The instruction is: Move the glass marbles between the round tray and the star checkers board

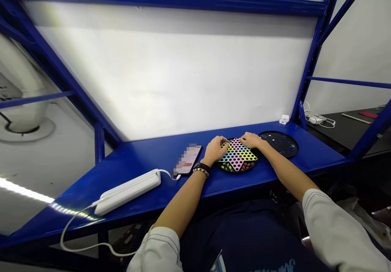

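Note:
A star-shaped Chinese checkers board (236, 155), pink, yellow and light blue with rows of dark holes, lies on a round black tray (231, 171). Green marbles (227, 166) and reddish-brown marbles (247, 165) show in the gaps between its points. My left hand (215, 149) is curled at the board's left side, thumb over the edge. At the upper right, my right hand (249, 140) has its bent fingers against the edge near the top pink point. The undersides of both grips are hidden.
Right of the board is another round black tray (285, 151) with small dark blue pieces. A phone (190, 160) on a cable lies left, near a white power strip (130, 191). White chargers (284, 119) stand at the back right. Blue frame posts (308, 66) edge the blue shelf (143, 158).

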A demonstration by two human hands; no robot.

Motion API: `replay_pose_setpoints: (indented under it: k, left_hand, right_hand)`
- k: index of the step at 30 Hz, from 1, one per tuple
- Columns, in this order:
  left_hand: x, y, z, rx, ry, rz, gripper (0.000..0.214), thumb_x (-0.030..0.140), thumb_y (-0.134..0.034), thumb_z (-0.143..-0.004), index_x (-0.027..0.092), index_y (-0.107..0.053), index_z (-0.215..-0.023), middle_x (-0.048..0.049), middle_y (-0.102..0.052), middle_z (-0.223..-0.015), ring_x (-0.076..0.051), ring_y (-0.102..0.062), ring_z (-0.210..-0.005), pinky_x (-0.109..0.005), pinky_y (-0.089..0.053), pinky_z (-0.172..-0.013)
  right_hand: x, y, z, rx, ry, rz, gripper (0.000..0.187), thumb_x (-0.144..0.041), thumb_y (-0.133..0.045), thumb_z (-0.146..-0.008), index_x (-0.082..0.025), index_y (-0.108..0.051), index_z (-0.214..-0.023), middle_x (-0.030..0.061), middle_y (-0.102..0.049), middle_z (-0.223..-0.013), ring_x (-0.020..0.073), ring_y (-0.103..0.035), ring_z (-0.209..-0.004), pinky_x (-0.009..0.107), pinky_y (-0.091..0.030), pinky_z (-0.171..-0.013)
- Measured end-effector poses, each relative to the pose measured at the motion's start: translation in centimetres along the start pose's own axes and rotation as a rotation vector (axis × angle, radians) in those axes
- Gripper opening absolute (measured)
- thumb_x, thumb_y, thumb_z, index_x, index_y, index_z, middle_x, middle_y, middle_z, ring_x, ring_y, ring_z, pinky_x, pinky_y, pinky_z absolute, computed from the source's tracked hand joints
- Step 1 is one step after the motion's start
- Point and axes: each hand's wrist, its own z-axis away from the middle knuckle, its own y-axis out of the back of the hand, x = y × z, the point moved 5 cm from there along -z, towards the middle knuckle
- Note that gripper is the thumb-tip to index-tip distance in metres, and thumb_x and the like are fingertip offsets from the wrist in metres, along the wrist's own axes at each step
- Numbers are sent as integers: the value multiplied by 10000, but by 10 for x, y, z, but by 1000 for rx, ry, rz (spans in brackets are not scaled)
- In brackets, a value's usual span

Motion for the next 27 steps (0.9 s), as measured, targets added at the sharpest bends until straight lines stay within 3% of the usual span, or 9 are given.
replay_pose_setpoints:
  k: [8,18,22,25,27]
  left_hand:
    - [0,1,0,-3,4,16,177,303,-589,-892,204,-692,-995,-71,-711,-1071,-231,-646,-954,-361,-512,-854]
    - [0,0,0,-5,11,-6,167,321,-583,-896,228,-684,-992,-46,-709,-1067,-217,-649,-952,-347,-512,-857]
    - [0,0,0,0,15,-6,164,322,-586,-892,229,-682,-987,-47,-709,-1070,-219,-653,-961,-340,-512,-861]
    - [0,1,0,-5,13,-6,170,326,-584,-895,227,-681,-993,-50,-711,-1076,-222,-657,-967,-338,-517,-858]
    - [1,1,1,-6,13,-9,174,329,-578,-897,227,-682,-992,-49,-709,-1076,-221,-658,-968,-340,-519,-856]
  right_hand:
    - [4,0,-3,45,-59,-25,599,-588,-405,-993,-216,-658,-598,109,-693,-745,234,-655,-740,293,-409,-662]
    - [10,4,-2,104,-83,-117,380,-310,-506,-871,-198,-623,-528,25,-511,-548,133,-432,-536,266,-296,-537]
    - [23,16,-3,273,-112,-249,419,-324,-475,-855,-202,-518,-457,0,-414,-529,115,-358,-549,253,-294,-540]
    - [42,28,4,382,-222,-273,404,-329,-480,-858,-218,-497,-470,3,-412,-526,126,-360,-548,266,-305,-545]
    - [56,34,12,391,-319,-245,364,-305,-501,-850,-223,-522,-496,15,-442,-529,139,-402,-542,276,-318,-555]
